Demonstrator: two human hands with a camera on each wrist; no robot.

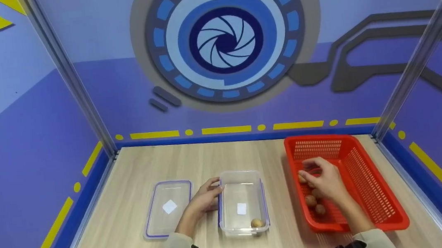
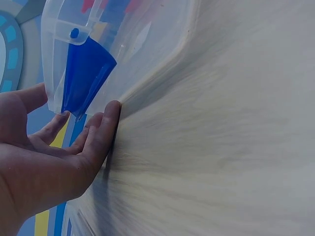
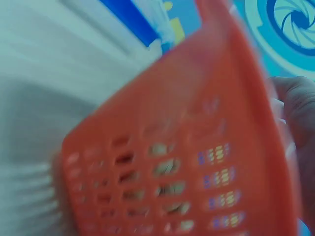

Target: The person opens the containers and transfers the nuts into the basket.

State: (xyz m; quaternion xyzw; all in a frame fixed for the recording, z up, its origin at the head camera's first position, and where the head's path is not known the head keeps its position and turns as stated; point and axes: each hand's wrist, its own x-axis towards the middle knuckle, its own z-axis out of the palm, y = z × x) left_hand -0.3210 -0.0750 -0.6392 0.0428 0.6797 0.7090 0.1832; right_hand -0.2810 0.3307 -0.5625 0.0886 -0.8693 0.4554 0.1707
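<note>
My left hand (image 1: pixel 204 198) is at the left side of a clear plastic food container (image 1: pixel 240 192), with its thumb at the rim. In the left wrist view the fingertips (image 2: pixel 114 107) touch the container's outer wall, beside a blue clip (image 2: pixel 86 73). One walnut (image 1: pixel 257 222) lies in the container's near right corner. My right hand (image 1: pixel 328 180) reaches into a red plastic basket (image 1: pixel 378 189), thumb and forefinger bent, right over a walnut (image 1: pixel 302 178) by the left wall. I cannot tell whether the fingers hold it. Several more walnuts (image 1: pixel 311 201) lie below the hand.
The container's clear lid (image 1: pixel 168 213), blue-edged with a white label, lies flat on the wooden table (image 1: pixel 114 244) to the left. Blue printed panels (image 1: pixel 118 102) and metal posts (image 1: pixel 69 70) enclose the table. The basket's perforated wall (image 3: pixel 162 147) blocks much of the right wrist view.
</note>
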